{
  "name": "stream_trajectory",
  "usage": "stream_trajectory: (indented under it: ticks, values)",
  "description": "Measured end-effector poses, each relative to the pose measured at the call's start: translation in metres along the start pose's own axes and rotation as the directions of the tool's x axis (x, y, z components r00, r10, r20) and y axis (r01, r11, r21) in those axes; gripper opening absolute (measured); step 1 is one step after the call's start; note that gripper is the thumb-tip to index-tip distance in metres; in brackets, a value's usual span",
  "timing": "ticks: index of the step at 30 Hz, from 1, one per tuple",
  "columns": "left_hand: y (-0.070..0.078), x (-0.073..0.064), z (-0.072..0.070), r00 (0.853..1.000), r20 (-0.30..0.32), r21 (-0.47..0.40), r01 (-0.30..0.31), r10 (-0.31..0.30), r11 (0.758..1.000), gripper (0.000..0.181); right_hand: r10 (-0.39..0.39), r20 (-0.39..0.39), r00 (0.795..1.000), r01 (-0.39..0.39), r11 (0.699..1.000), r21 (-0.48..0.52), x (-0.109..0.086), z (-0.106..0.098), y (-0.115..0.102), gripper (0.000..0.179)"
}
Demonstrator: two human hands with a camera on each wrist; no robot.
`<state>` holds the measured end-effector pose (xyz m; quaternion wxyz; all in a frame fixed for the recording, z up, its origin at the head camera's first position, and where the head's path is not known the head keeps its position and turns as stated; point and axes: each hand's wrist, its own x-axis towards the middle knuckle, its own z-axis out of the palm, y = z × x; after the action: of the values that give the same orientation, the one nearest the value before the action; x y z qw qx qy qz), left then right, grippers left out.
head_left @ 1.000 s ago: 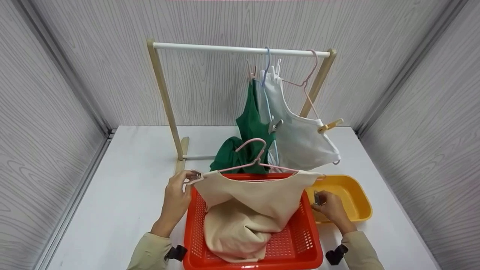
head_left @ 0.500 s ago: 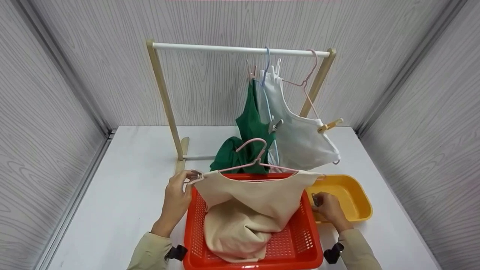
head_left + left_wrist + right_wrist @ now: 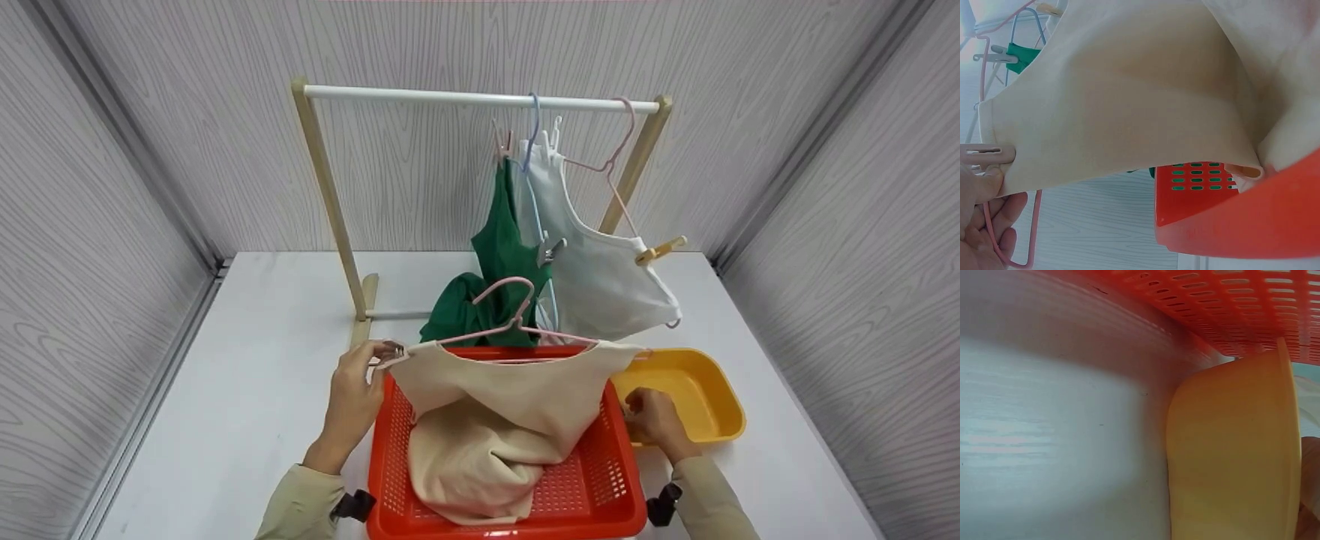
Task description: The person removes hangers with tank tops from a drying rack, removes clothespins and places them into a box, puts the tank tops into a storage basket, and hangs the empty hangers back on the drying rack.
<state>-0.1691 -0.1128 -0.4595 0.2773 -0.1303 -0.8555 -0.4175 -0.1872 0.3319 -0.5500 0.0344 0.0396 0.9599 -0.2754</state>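
A beige sleeveless top [image 3: 517, 390] hangs on a pink hanger [image 3: 517, 322] over the red basket [image 3: 630, 480], its lower part bunched inside. My left hand [image 3: 354, 394] pinches the top's left shoulder with the hanger end. A pale clothespin [image 3: 994, 153] is clipped there, just above the thumb, which presses on the cloth in the left wrist view. My right hand [image 3: 656, 420] is over the near left part of the yellow tub [image 3: 727, 382], fingers curled around a clothespin [image 3: 628, 412] that is mostly hidden. The tub's wall covers most of this hand in the right wrist view.
Behind the basket stands a rack with a white rail [image 3: 420, 95] and wooden posts. A green garment [image 3: 510, 232] and a white top [image 3: 600, 277] hang from it on hangers, with clothespins attached. The basket sits close beside the tub.
My right hand has shifted slightly left and turned, so the clothespin's metal spring no longer shows. The left hand and the beige top have stayed in place.
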Motion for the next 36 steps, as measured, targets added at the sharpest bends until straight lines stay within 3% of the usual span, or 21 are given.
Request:
stream_trajectory:
  ticks: [13, 20, 36]
  values:
    - [-0.001, -0.001, 0.001, 1.000, -0.014, 0.012, -0.012, 0.012, 1.000, 0.015, -0.044, -0.033, 0.998, 0.044, 0.999, 0.001, -0.003, -0.002, -0.001, 0.022]
    - [0.000, 0.000, 0.000, 1.000, -0.004, 0.001, 0.003, -0.003, 1.000, 0.015, -0.104, -0.112, 0.988, 0.106, 0.994, 0.011, -0.006, -0.005, -0.003, 0.018]
    - [0.001, 0.000, 0.000, 0.999, 0.018, -0.011, 0.036, -0.036, 0.999, 0.015, -0.098, -0.234, 0.967, 0.127, 0.986, 0.110, -0.018, -0.026, -0.024, 0.016]
